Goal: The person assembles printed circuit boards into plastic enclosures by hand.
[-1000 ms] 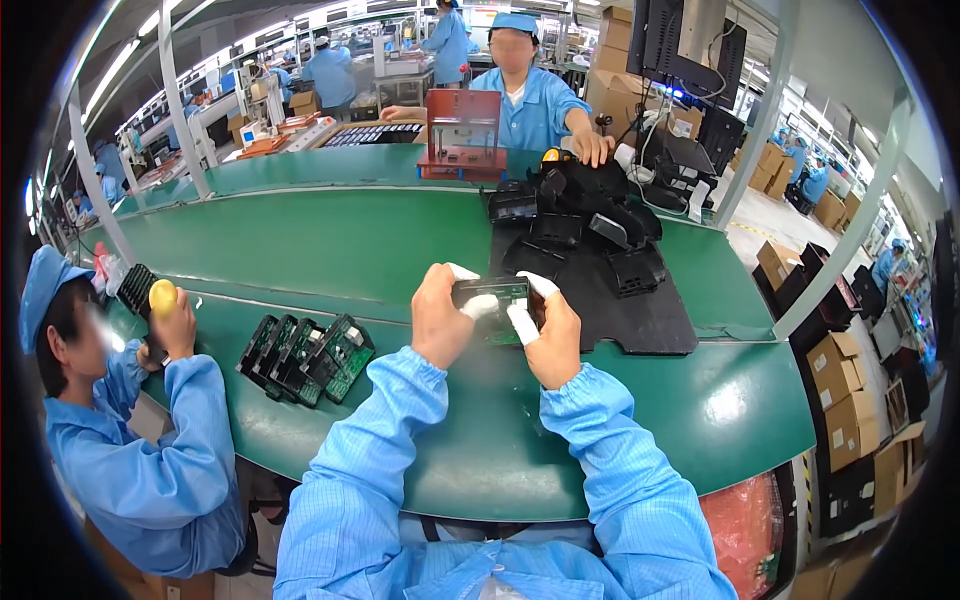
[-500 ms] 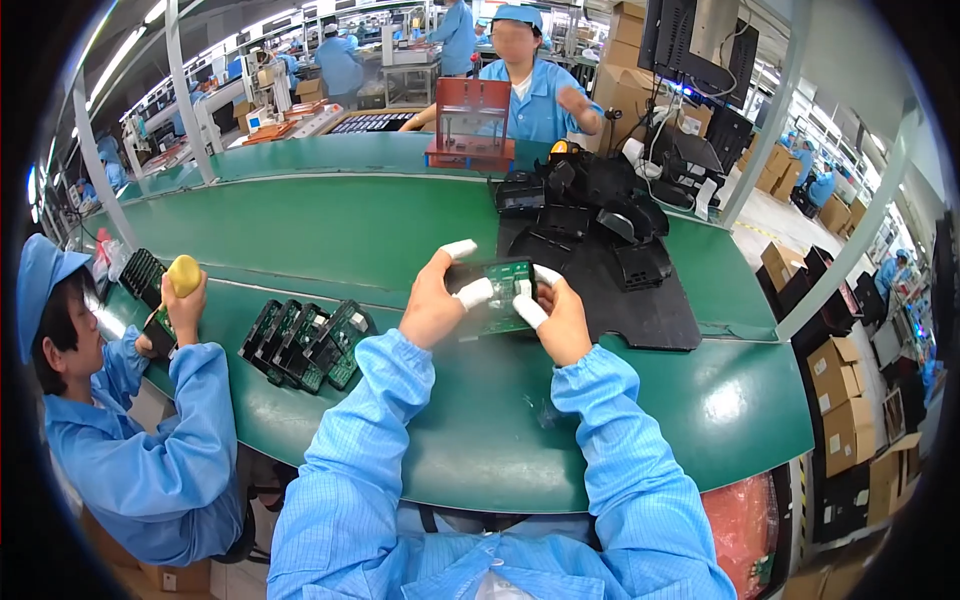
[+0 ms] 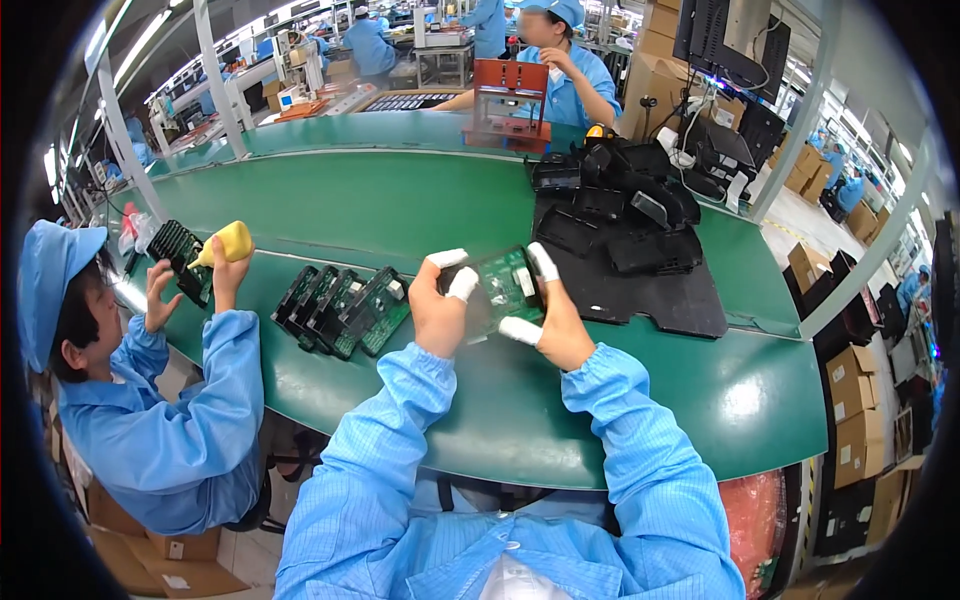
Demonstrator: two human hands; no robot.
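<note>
Above the green bench, my left hand [image 3: 438, 312] and my right hand [image 3: 563, 322] hold a green circuit board [image 3: 508, 287] between them. A white part sits near its right side, and dark edging shows along it; its left part is blurred. My left thumb and fingers grip the left end. My right thumb presses the lower edge while the fingers curl round the right end. White finger covers are on several of my fingertips. To the left of my hands, several circuit boards in black frames [image 3: 338, 312] lean in a row on the bench.
Black plastic housings [image 3: 640, 240] lie piled on a black mat [image 3: 640, 300] at the right. A red fixture [image 3: 510, 100] stands across the bench, near a co-worker [image 3: 590, 75]. At the left, another co-worker [image 3: 150, 420] holds a yellow bottle [image 3: 232, 243] against a black-framed board.
My view has shifted, so the scene sits further right. The board has turned in my hands, and my right thumb now lies along its lower edge. The left co-worker's bottle has tipped toward the board.
</note>
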